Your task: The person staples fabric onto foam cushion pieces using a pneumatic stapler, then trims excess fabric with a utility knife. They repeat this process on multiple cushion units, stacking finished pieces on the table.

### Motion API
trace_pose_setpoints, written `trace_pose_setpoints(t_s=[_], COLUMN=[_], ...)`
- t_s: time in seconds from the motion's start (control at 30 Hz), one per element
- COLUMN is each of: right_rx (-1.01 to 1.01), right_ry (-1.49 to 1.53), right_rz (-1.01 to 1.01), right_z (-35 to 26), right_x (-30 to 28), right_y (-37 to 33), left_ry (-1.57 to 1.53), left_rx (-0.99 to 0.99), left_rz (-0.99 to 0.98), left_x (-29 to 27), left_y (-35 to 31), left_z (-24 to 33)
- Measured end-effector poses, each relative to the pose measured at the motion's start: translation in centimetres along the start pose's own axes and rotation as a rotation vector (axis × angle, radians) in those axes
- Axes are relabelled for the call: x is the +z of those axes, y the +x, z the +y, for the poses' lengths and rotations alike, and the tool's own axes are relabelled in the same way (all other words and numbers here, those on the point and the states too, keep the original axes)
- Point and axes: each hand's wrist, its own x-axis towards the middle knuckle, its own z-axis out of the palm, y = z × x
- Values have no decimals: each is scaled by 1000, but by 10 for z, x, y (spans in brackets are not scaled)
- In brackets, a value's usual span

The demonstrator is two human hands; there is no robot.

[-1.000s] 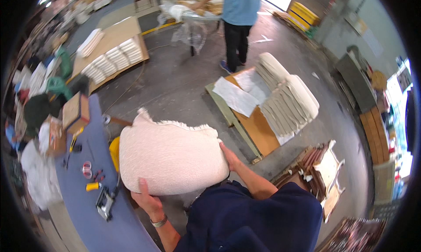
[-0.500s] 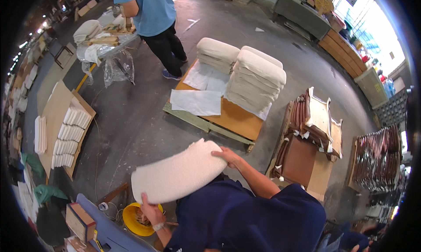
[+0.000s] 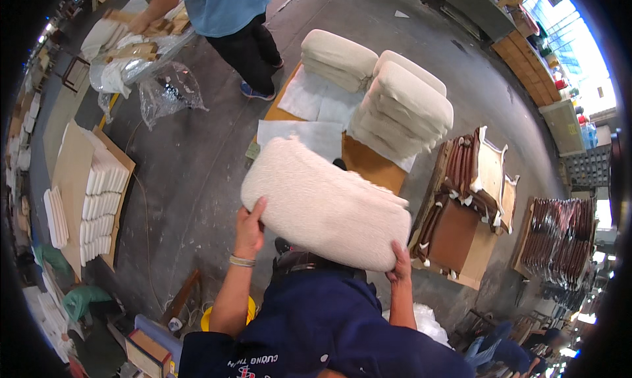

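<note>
Head view, looking down over the person's chest. Left hand (image 3: 249, 228): fingers spread and pressed flat against the lower left edge of a cream upholstered cushion (image 3: 326, 203), thumb hidden behind it. Right hand (image 3: 399, 265): fingers curled up around the lower right corner of the same cushion, clamped on its edge. A bracelet (image 3: 241, 261) sits on the left wrist.

Cushion position: held in the air in front of the torso, tilted, clear of the floor and of every stack. It hangs between the person and a low wooden pallet (image 3: 368, 167).

Progress, as a judgement: the cushion is lifted and in carry, not set down. On the pallet stand 2 stacks of like cushions (image 3: 401, 108), so the held 1 probably belongs with them; placing it is what is left.

Outward: brown frame panels (image 3: 471, 187) lie just right of the pallet, a darker pile (image 3: 559, 236) further right. White foam strips (image 3: 99, 200) sit on a board at far left. Another person in a blue shirt (image 3: 224, 6) works at a table with clear plastic wrap (image 3: 168, 91), well apart.

Hidden or unclear: the cushion covers both palms and the pallet's near edge. The co-worker's upper body is cut off by the frame. Rim items are too bent to identify.
</note>
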Motion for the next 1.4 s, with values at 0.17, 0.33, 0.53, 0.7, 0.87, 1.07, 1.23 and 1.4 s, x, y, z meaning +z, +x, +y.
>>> trace_pose_setpoints(t_s=[0.17,0.33,0.53,0.7,0.87,1.07,1.23,1.4], right_rx=[-230,-407,-437,-377,-131,-569,-138,27], right_ry=[287,126,61,-133,-585,-906,-893,-946], right_rz=[4,-10,-184,-123,339,-166,-759,-1722], right_z=[-97,-257,-345,-311,-223,-257,-176,-100], right_x=[37,140,262,288,244,191,259,441], right_y=[111,316,605,786,888,903,699,252], left_ry=[2,230,771,873,792,622,687,687], left_rx=[92,94,-226,-626,-779,-708,-566,-368], left_rz=[-211,-265,105,558,837,756,706,582], left_x=[142,227,148,77,66,116,120,84], left_y=[114,241,252,167,90,100,103,91], left_z=[18,6,-120,-180,-213,-288,-317,-305])
